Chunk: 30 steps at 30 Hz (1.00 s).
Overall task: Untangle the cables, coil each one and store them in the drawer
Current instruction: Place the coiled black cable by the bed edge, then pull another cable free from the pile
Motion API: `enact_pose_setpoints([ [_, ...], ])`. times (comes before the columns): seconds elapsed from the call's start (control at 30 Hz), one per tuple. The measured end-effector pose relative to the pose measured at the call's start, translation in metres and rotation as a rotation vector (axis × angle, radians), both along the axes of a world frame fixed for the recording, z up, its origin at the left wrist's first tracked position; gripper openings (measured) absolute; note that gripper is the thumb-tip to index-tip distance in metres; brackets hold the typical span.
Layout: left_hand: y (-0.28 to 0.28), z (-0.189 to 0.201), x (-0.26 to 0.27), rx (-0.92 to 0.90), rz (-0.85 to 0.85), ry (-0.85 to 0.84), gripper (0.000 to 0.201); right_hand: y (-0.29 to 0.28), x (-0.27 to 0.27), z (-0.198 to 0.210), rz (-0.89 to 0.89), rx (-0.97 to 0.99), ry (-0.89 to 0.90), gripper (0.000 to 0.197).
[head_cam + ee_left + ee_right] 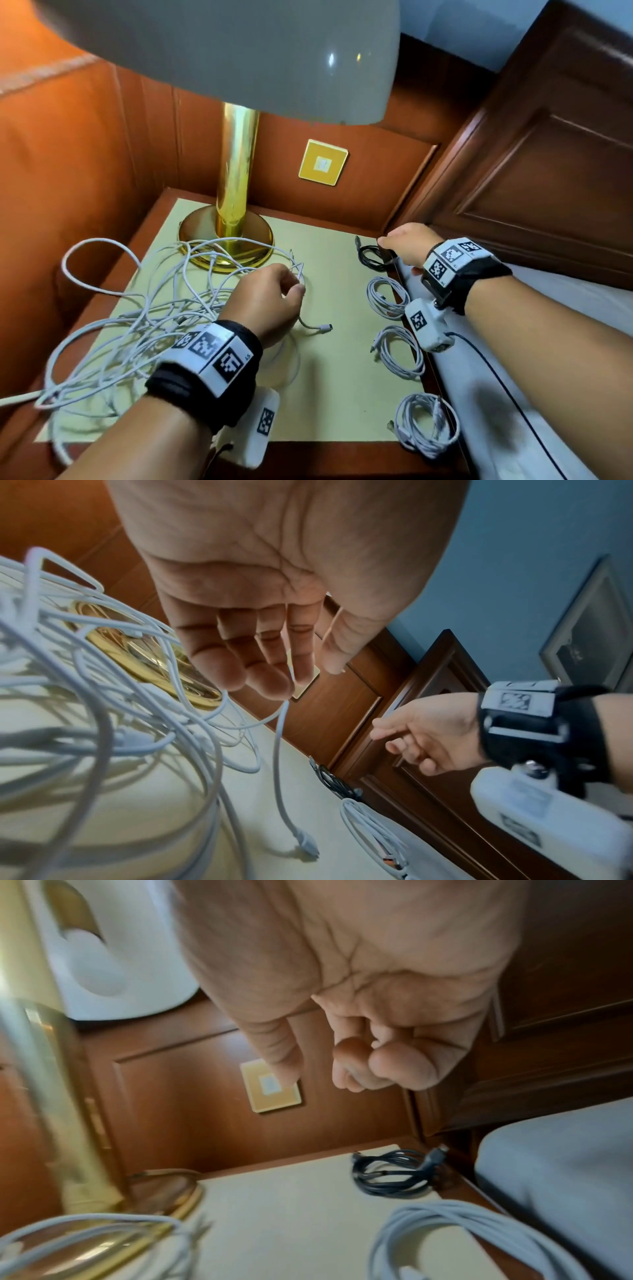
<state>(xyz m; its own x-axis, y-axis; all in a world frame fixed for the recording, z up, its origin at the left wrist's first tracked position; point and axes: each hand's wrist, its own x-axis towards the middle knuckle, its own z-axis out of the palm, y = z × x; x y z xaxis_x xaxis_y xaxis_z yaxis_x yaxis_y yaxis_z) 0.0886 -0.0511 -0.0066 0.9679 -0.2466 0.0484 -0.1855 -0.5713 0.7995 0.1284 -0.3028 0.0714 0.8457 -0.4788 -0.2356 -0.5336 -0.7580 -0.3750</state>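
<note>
Loose tangle of thin white cables [137,318] lies on the left half of the pale yellow surface [335,370], partly draped over the round brass lamp base [226,236] and spilling off the left edge. Left hand [270,301]: grip pinches one white strand near its end; the connector end [325,327] trails free on the surface just right of the hand. Right hand [407,246]: fingers curled loosely, holding nothing, hovering just above the coiled black cable [375,257] at the far right corner. Three coiled white cables [387,298] sit in a row along the right edge. Drawer not in view.

Handling, judged: cables light, limp, smooth-jacketed; loops will snag and drag neighbours if pulled hard. Best hold is just behind a connector, feeding it back through the crossings.
</note>
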Motion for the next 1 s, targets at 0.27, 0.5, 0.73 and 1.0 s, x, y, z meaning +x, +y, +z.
enact_pose_setpoints([
  [0.27,0.028,0.003,-0.043,0.038,-0.131,-0.066,0.013,0.057,-0.081,0.023,0.061,0.172,-0.088,0.038],
  [0.5,0.058,0.007,-0.108,0.048,-0.131,-0.121,0.015,0.118,-0.156,0.016,-0.09,0.388,-0.098,0.022],
  [0.73,0.103,0.019,-0.181,-0.004,-0.056,-0.118,0.01,0.172,-0.238,0.033,-0.154,0.55,-0.208,0.021],
  [1.0,0.11,0.024,-0.217,0.048,-0.077,-0.159,0.004,0.182,-0.289,0.035,-0.144,0.709,-0.291,0.026],
])
